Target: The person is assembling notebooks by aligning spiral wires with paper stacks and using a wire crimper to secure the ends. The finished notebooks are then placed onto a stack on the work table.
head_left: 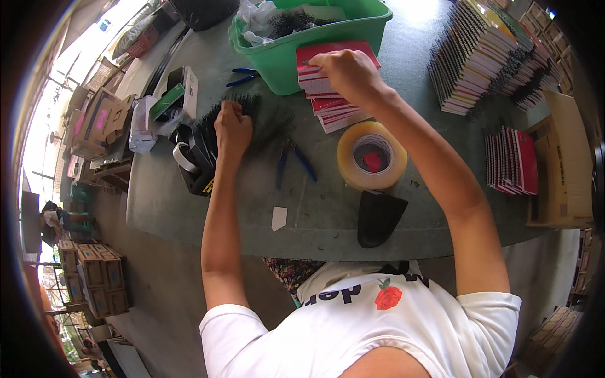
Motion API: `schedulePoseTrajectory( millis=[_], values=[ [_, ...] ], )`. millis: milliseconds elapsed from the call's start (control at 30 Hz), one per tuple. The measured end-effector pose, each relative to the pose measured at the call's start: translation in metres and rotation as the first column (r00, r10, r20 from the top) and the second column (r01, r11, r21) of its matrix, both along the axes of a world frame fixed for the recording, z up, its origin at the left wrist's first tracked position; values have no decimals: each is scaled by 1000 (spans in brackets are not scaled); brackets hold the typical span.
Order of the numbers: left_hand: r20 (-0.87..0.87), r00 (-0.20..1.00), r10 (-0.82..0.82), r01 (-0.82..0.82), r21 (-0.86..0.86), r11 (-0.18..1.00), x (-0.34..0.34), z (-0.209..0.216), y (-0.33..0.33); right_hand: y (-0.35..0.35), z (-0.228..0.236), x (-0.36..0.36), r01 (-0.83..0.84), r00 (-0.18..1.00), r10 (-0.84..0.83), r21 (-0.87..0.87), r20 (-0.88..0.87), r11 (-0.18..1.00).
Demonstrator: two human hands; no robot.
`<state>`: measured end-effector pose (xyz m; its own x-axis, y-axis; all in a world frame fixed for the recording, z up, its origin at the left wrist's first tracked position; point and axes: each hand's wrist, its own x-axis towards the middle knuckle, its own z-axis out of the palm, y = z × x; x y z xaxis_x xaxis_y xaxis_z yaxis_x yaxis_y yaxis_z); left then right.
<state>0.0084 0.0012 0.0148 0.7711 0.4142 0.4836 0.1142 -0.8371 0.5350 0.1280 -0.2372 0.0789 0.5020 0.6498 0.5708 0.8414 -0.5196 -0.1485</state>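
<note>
Work table point(334, 230): dark green top across the middle of the frame, its near edge curving above the person's white shirt point(353, 315).
Left hand point(232, 129): left of upper centre, fingers bent together at a bundle of black coils point(251, 103); fingertips hidden, so I cannot tell whether they pinch one.
Right hand point(353, 72): upper centre, fingers bent, tips at the left edge of the top cover on the red booklets point(328, 107); pinching or only touching, I cannot tell.
Booklet stack: upper centre, unevenly piled, partly covered by that hand.
Coil bundle: blurred, too dense to count.
Tools: black tape dispenser point(203, 160) at left, just beside the left forearm; blue-handled pliers point(305, 162) at centre.
Tape roll point(346, 154): right of centre, yellowish; below it, a black object point(380, 217) of unclear kind.
Green bin point(277, 60): top centre, cut off by the upper edge.
Notebook pile point(472, 57): upper right, top cut off.
Cardboard box point(564, 164): far right, fading into the dark rim.
</note>
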Motion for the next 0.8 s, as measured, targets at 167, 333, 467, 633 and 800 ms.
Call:
schedulePoseTrajectory(
  millis=[167,333,467,633,800],
  values=[
    [5,981,-192,169,-496,851,-4,59,-72,-24,27,-30,-41,969,191,660,-157,750],
    [159,818,-553,379,-873,309,1,58,-108,-73,-20,-80,260,710,582,916,-396,306],
    [74,768,-636,540,-610,580,-10,32,-132,-84,-31,-67,124,976,-211,688,44,715],
    [-7,845,-535,514,-267,815,-16,-3,-146,-71,-48,-75,16,997,-2,196,-76,981],
    [-205,899,-386,316,-306,898,-28,0,-123,-66,-37,-77,137,955,-121,39,-271,990]
  ],
)
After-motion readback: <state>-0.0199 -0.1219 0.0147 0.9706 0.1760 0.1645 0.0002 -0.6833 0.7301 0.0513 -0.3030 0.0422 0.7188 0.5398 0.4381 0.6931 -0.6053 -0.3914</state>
